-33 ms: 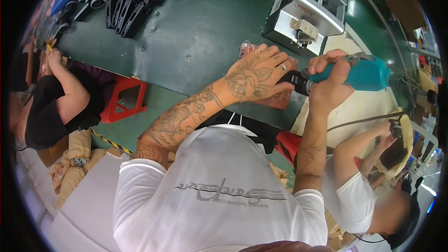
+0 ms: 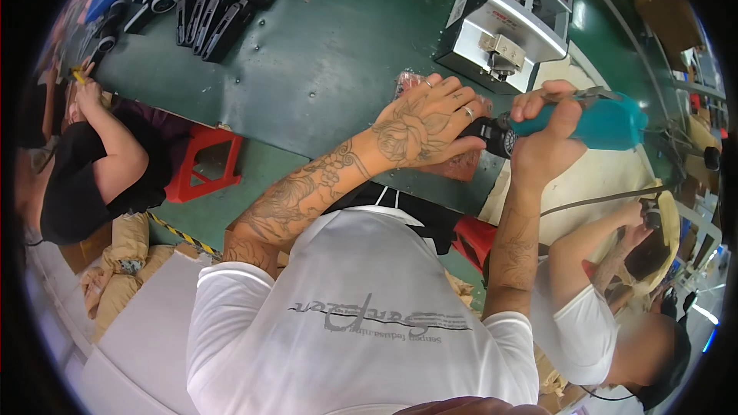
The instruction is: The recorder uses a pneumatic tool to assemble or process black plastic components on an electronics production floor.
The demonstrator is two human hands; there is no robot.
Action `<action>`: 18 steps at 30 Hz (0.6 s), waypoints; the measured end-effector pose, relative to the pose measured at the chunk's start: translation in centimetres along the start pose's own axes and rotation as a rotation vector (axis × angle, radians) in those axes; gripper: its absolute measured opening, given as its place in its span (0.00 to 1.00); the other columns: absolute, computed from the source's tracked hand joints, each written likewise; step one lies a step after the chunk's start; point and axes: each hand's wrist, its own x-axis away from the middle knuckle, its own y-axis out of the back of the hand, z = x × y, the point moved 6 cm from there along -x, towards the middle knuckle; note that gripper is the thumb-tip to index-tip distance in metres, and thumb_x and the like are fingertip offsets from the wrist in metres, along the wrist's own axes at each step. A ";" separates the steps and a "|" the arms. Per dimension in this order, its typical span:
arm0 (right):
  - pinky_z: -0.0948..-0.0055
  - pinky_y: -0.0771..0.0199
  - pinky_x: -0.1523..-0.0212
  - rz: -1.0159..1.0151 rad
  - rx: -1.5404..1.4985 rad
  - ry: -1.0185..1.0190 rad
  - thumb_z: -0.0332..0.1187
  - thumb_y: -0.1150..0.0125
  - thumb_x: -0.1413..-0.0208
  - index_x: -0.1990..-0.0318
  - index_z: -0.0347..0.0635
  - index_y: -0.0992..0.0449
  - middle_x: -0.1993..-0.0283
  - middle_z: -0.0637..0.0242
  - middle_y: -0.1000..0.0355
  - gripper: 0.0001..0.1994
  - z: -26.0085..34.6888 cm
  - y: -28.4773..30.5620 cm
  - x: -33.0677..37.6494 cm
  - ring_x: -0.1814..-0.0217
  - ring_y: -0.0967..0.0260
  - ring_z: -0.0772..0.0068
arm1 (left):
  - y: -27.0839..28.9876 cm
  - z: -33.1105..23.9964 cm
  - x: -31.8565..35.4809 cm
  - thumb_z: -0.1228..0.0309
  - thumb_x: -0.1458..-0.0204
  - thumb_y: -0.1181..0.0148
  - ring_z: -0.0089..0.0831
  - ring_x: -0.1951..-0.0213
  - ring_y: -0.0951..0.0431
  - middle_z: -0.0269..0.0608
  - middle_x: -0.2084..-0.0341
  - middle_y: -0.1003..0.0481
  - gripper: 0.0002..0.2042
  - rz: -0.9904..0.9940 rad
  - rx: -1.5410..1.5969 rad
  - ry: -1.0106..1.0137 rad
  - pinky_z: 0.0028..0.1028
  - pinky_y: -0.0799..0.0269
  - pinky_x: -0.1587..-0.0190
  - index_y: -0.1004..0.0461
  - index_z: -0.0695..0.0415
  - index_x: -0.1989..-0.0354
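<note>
Now | your right hand (image 2: 547,127) closed round teal driver (image 2: 592,124) at table (image 2: 323,54) near edge | left hand (image 2: 427,127) pressing pink bagged part (image 2: 453,163) flat | keep driver square, part pinned, fingers off tip.

Green workbench (image 2: 323,54): black hair-dryer parts (image 2: 207,0) lie at far left; a grey machine (image 2: 511,19) stands at the right.
</note>
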 end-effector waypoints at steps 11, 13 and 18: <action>0.72 0.27 0.72 0.047 -0.182 0.277 0.42 0.34 0.34 0.60 0.33 0.29 0.75 0.65 0.31 0.18 -0.4 -3.2 -4.5 0.76 0.32 0.71 | 0.4 -0.1 0.2 0.59 0.40 0.42 0.42 0.48 0.27 0.43 0.56 0.26 0.16 -0.069 0.031 0.005 0.44 0.34 0.39 0.24 0.56 0.50; 0.70 0.28 0.71 0.051 -0.118 0.264 0.47 0.34 0.35 0.60 0.34 0.30 0.75 0.64 0.32 0.21 -0.5 -3.3 -4.2 0.75 0.33 0.69 | 0.3 -0.1 0.4 0.60 0.40 0.42 0.42 0.49 0.27 0.42 0.56 0.26 0.16 -0.087 0.027 -0.001 0.44 0.34 0.40 0.23 0.56 0.50; 0.68 0.29 0.71 0.075 -0.058 0.169 0.51 0.36 0.35 0.60 0.34 0.30 0.75 0.63 0.34 0.24 -0.3 -3.4 -3.7 0.74 0.35 0.68 | 0.5 -0.1 0.3 0.60 0.40 0.42 0.41 0.49 0.27 0.41 0.56 0.26 0.16 -0.088 0.025 -0.006 0.44 0.33 0.41 0.24 0.55 0.49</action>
